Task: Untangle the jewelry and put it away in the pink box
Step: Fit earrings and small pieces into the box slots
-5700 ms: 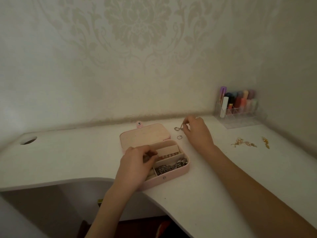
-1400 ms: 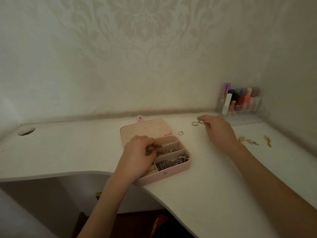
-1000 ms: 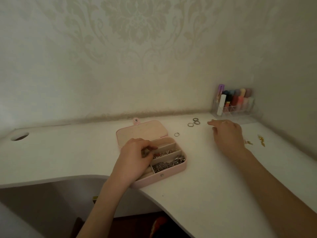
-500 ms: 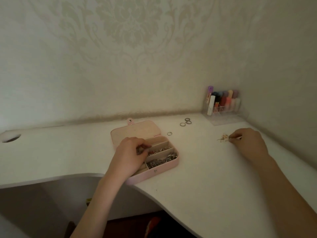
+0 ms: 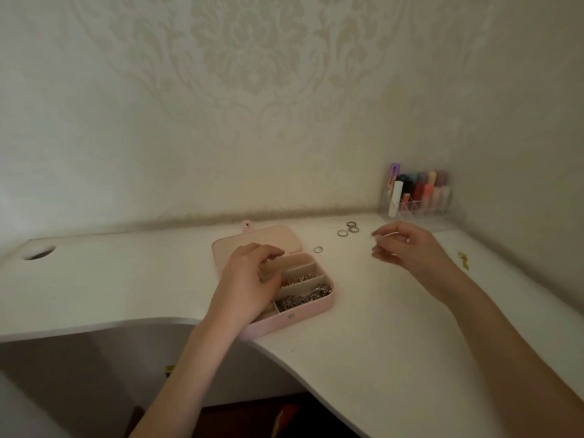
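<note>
The pink box (image 5: 303,311) lies open at the table's middle, lid (image 5: 256,243) flat behind it, with silver pieces in its compartments. My left hand (image 5: 249,279) rests on the box's left side, fingers curled over the compartments and thumb inside. My right hand (image 5: 407,249) hovers right of the box, thumb and forefinger pinched on something small and blurred, apparently the gold jewelry. Three rings (image 5: 347,229) lie behind that hand, and a single ring (image 5: 318,249) lies beside the lid. Another gold piece (image 5: 463,259) lies far right.
A clear organizer (image 5: 417,200) with upright cosmetic tubes stands in the back right corner. A cable hole (image 5: 39,252) is cut in the table at far left. The white table's (image 5: 395,343) front edge curves inward below the box. Walls close off the back and right.
My right hand left the rings, reached right to the gold cluster, then lifted and came back left toward the box. The cluster no longer shows on the table. My left hand stayed on the box.
</note>
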The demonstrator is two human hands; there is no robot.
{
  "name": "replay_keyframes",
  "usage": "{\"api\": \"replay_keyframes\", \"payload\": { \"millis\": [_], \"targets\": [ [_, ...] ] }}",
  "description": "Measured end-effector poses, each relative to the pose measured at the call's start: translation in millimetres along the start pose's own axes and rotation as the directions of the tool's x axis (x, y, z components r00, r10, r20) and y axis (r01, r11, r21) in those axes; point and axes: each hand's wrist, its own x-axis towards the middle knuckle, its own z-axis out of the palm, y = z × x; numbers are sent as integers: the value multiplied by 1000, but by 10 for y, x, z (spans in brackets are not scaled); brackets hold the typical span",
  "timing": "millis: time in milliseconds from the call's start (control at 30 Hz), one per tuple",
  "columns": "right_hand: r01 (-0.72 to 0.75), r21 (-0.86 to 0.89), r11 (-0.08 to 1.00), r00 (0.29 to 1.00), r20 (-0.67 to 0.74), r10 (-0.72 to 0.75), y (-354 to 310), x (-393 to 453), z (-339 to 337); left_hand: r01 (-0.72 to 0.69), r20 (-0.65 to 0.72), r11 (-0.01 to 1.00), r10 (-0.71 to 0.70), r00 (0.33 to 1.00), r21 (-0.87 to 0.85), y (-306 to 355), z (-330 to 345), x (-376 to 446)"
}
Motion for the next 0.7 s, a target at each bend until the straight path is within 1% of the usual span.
{"api": "replay_keyframes", "payload": {
  "millis": [33,67,100,167,200,233,333,500,700],
  "targets": [
    [4,29,1000,998,58,-6,-44,-35,113,22,-20,997,-24,1000,-67,74,-16,-13],
    [10,46,999,993,115,-15,-78,-70,223,57,-12,985,-60,998,-162,156,-24,-19],
    [19,46,999,985,168,-26,-106,-108,326,101,31,955,-97,995,-278,243,-22,-22],
    [54,24,998,966,252,-58,-141,-180,500,188,152,857,-130,980,-480,390,15,-33],
    [74,12,997,958,277,-75,-150,-212,558,205,177,817,-128,976,-538,433,40,-37],
    [90,1,996,953,291,-87,-155,-239,598,210,173,792,-133,976,-574,458,60,-40],
    [106,-26,994,949,302,-93,-162,-278,636,235,128,741,-200,972,-629,455,68,-43],
    [117,-45,992,947,307,-98,-167,-287,637,277,148,682,-243,959,-676,433,4,-45],
    [155,-50,987,941,312,-132,-174,-346,750,332,196,576,-287,938,-747,350,-87,-21]
  ]
}}
